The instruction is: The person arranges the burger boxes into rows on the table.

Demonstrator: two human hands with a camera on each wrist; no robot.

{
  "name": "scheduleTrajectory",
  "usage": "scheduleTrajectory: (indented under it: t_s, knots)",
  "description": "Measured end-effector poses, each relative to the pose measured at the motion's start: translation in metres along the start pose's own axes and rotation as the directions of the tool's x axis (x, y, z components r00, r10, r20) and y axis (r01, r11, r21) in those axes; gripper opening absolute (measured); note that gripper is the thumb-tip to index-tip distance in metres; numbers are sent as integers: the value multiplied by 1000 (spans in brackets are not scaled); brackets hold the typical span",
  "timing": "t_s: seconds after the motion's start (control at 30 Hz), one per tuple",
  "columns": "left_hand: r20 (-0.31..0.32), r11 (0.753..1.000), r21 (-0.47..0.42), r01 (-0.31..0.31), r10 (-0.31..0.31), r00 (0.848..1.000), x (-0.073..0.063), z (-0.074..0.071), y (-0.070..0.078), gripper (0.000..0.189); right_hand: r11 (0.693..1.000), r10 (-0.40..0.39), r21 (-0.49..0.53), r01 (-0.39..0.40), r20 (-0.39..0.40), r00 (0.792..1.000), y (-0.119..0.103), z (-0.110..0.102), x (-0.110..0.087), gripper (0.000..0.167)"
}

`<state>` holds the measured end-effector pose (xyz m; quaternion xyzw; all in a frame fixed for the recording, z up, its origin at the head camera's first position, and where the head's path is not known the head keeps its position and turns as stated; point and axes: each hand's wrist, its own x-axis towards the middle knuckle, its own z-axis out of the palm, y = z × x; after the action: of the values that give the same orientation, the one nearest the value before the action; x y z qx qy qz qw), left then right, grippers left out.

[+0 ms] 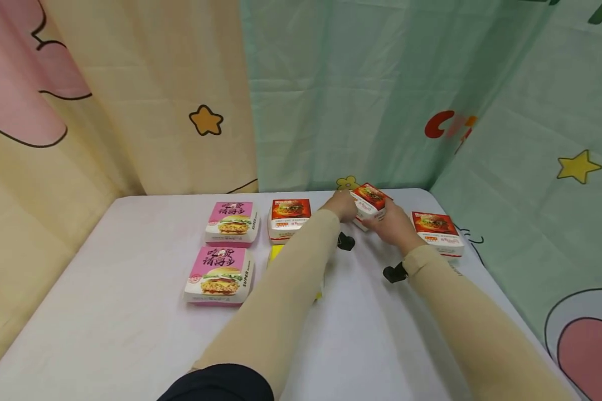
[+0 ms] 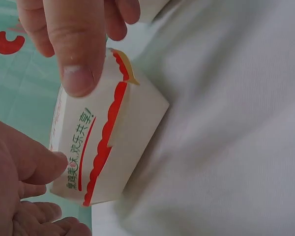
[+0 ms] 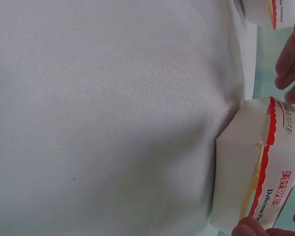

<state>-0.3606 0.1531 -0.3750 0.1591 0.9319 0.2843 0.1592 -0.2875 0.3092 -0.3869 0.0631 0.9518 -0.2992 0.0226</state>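
Right hand (image 1: pixel 391 223) grips the red-and-white card burger box (image 1: pixel 367 207), right of centre in the frame, thumb across the front, probably for steadiness. Left hand (image 1: pixel 341 205) is at the other end, can't tell if it's gripping. Red lid, white sides, scalloped red trim.

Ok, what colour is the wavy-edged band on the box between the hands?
The box has a red band, clearest in the left wrist view.

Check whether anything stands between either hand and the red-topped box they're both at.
Nothing visible does. The left hand and right hand flank the red-topped box directly; the matching left box and matching right box lie outside them.
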Motion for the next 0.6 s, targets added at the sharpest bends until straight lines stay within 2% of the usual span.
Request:
scheduleTrajectory:
  t_s: [0.1, 0.27, 0.37, 0.47, 0.6]
  knots:
    - [0, 1000, 17, -2, 2, 1000, 2, 1, -4, 59, 1000, 8, -6, -8, -3, 1000, -1, 4, 2, 97]
    - [-2, 997, -70, 20, -20, 1000, 2, 4, -8, 58, 999, 50, -13, -50, 16, 999, -2, 7, 4, 99]
    - [15, 993, -108, 38, -37, 999, 4, 4, -9, 58, 998, 61, -13, -61, 30, 998, -2, 8, 5, 91]
    - [33, 994, -98, 49, -46, 998, 10, 6, -9, 60, 998, 58, -20, -58, 31, 998, 0, 9, 6, 81]
    - [46, 993, -99, 67, -63, 997, 14, 7, -7, 60, 997, 72, -34, -71, 27, 997, 0, 9, 5, 77]
